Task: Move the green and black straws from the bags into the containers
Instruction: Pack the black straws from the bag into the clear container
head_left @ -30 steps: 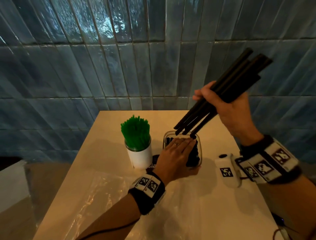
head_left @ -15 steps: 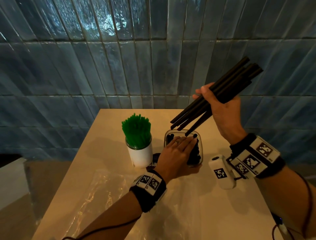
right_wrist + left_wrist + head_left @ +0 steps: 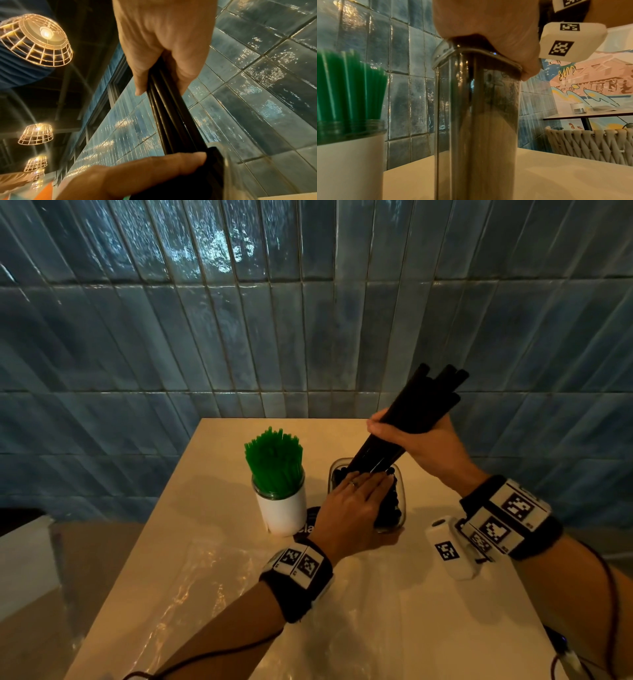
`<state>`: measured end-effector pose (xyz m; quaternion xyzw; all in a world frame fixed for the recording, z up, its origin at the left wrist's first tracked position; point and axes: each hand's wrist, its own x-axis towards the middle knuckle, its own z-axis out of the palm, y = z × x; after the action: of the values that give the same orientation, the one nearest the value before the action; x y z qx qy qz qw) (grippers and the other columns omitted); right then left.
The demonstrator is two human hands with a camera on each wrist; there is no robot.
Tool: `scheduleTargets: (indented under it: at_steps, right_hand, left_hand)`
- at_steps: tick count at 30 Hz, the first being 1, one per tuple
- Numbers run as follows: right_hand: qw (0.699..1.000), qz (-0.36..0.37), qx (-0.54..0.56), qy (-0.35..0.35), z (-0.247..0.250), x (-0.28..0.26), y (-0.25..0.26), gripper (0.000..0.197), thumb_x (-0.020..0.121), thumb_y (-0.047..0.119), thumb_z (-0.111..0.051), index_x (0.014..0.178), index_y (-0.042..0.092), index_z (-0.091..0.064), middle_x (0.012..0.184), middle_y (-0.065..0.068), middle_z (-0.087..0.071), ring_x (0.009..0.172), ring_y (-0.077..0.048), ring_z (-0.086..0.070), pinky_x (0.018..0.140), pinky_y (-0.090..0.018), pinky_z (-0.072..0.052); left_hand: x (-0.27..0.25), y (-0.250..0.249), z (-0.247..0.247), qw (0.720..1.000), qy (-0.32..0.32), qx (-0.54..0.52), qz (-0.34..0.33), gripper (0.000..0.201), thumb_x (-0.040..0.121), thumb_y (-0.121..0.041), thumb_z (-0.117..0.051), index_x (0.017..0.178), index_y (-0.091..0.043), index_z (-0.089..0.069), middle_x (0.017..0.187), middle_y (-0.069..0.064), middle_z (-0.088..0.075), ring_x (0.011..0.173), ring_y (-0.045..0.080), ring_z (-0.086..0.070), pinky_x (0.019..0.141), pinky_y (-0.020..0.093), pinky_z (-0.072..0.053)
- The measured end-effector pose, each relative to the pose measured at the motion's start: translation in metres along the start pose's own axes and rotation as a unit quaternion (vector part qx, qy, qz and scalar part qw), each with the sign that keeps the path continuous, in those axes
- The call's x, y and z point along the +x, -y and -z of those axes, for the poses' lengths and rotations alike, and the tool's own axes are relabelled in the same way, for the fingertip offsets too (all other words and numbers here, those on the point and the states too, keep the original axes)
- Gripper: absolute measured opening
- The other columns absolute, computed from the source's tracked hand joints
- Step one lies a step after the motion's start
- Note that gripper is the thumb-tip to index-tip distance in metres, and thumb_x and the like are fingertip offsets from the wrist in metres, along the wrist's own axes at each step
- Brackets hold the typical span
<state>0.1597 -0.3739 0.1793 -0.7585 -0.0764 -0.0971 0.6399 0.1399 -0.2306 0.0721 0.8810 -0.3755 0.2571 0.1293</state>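
My right hand (image 3: 407,436) grips a tilted bundle of black straws (image 3: 414,412), seen close in the right wrist view as black straws (image 3: 173,121). Their lower ends dip into the clear square container (image 3: 401,498), which holds more black straws. My left hand (image 3: 356,501) lies flat with straight fingers over the near part of the container's mouth, pressing on the straws inside; the left wrist view shows the container (image 3: 477,121) under my palm (image 3: 488,27). Green straws (image 3: 274,460) stand upright in a white jar (image 3: 284,511) to the left.
A crumpled clear plastic bag (image 3: 205,594) lies on the near left of the cream table (image 3: 411,628). A blue tiled wall (image 3: 308,320) stands right behind the table. In the left wrist view a woven chair (image 3: 590,143) and another table (image 3: 590,115) are to the right.
My right hand has come down and leftward, tilting the black straws more upright so their lower ends now enter the container. My left hand has stayed on the container's mouth.
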Motion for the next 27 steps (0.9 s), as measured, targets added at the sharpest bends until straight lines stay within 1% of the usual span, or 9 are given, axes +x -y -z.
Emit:
scheduleTargets:
  at_steps: [5, 10, 13, 15, 16, 18, 20, 24, 27]
  right_hand:
    - [0.996, -0.034, -0.048, 0.062, -0.008, 0.002, -0.007, 0.02, 0.074, 0.02, -0.076, 0.093, 0.018, -0.072, 0.096, 0.004, -0.072, 0.095, -0.006, -0.066, 0.088, -0.023, -0.052]
    - [0.979, -0.073, -0.127, 0.143, -0.012, 0.002, -0.018, 0.033, 0.064, 0.044, -0.072, 0.096, 0.038, -0.066, 0.105, 0.012, -0.069, 0.101, -0.001, -0.063, 0.098, -0.03, -0.047]
    - [0.977, -0.08, -0.146, 0.135, -0.011, 0.004, -0.021, 0.056, 0.054, 0.054, -0.072, 0.106, 0.035, -0.064, 0.113, 0.006, -0.067, 0.108, -0.008, -0.061, 0.099, -0.032, -0.046]
    - [0.985, -0.06, -0.126, 0.099, -0.009, 0.003, -0.018, 0.067, 0.051, 0.055, -0.074, 0.112, 0.03, -0.062, 0.111, 0.005, -0.067, 0.106, -0.007, -0.061, 0.095, -0.028, -0.048]
    - [0.991, -0.04, -0.11, 0.071, -0.007, 0.001, -0.015, 0.062, 0.055, 0.049, -0.077, 0.112, 0.031, -0.06, 0.107, 0.007, -0.068, 0.101, -0.003, -0.062, 0.091, -0.023, -0.05]
    - [0.996, 0.004, -0.084, 0.023, -0.004, -0.001, -0.009, 0.047, 0.068, 0.027, -0.078, 0.11, 0.032, -0.058, 0.099, 0.014, -0.065, 0.093, 0.007, -0.062, 0.081, -0.011, -0.05]
    - [0.996, 0.033, -0.086, -0.001, -0.003, -0.002, -0.007, 0.038, 0.075, 0.016, -0.075, 0.106, 0.027, -0.059, 0.093, 0.017, -0.064, 0.086, 0.01, -0.062, 0.075, -0.006, -0.048]
    - [0.991, 0.003, -0.131, 0.011, -0.003, 0.001, -0.019, 0.022, 0.075, 0.021, -0.075, 0.094, 0.026, -0.064, 0.083, 0.015, -0.065, 0.084, 0.003, -0.063, 0.072, -0.006, -0.048]
    - [0.984, -0.041, -0.173, 0.031, -0.005, 0.005, -0.03, 0.027, 0.073, 0.026, -0.077, 0.098, 0.019, -0.069, 0.092, 0.001, -0.069, 0.096, -0.014, -0.065, 0.086, -0.022, -0.049]
  left_hand:
    - [0.0, -0.001, 0.001, 1.0, -0.006, 0.007, -0.008, 0.081, 0.062, -0.061, -0.074, 0.12, -0.008, -0.061, 0.117, 0.007, -0.066, 0.105, 0.022, -0.064, 0.097, 0.037, -0.045]
    - [0.0, 0.0, 0.0, 1.0, -0.013, -0.009, -0.012, 0.08, 0.062, -0.059, -0.074, 0.121, -0.007, -0.06, 0.118, 0.007, -0.065, 0.109, 0.022, -0.061, 0.101, 0.035, -0.041]
    - [0.0, 0.003, -0.001, 1.0, -0.012, -0.014, -0.006, 0.081, 0.063, -0.058, -0.074, 0.123, -0.007, -0.059, 0.12, 0.008, -0.064, 0.112, 0.023, -0.059, 0.102, 0.035, -0.039]
    - [0.0, 0.004, -0.002, 1.0, -0.007, -0.017, -0.001, 0.081, 0.063, -0.058, -0.074, 0.124, -0.006, -0.058, 0.12, 0.008, -0.064, 0.112, 0.024, -0.059, 0.102, 0.036, -0.04]
    - [0.001, 0.004, -0.002, 1.0, -0.004, -0.019, 0.002, 0.081, 0.063, -0.058, -0.074, 0.124, -0.006, -0.058, 0.12, 0.009, -0.064, 0.112, 0.025, -0.06, 0.101, 0.038, -0.041]
    - [0.003, 0.005, -0.003, 1.0, -0.001, -0.02, 0.006, 0.081, 0.064, -0.058, -0.073, 0.125, -0.006, -0.057, 0.121, 0.009, -0.064, 0.11, 0.026, -0.061, 0.101, 0.039, -0.041]
    - [0.005, 0.005, -0.003, 1.0, 0.0, -0.014, 0.006, 0.081, 0.063, -0.059, -0.073, 0.123, -0.006, -0.059, 0.12, 0.009, -0.064, 0.109, 0.026, -0.062, 0.099, 0.038, -0.043]
    - [0.006, 0.005, -0.003, 1.0, -0.004, -0.014, 0.006, 0.08, 0.063, -0.059, -0.073, 0.122, -0.006, -0.059, 0.12, 0.008, -0.064, 0.109, 0.025, -0.061, 0.1, 0.036, -0.042]
    - [0.009, 0.007, -0.002, 1.0, -0.01, -0.022, 0.006, 0.081, 0.062, -0.056, -0.075, 0.122, -0.004, -0.058, 0.12, 0.01, -0.064, 0.111, 0.024, -0.06, 0.101, 0.036, -0.04]
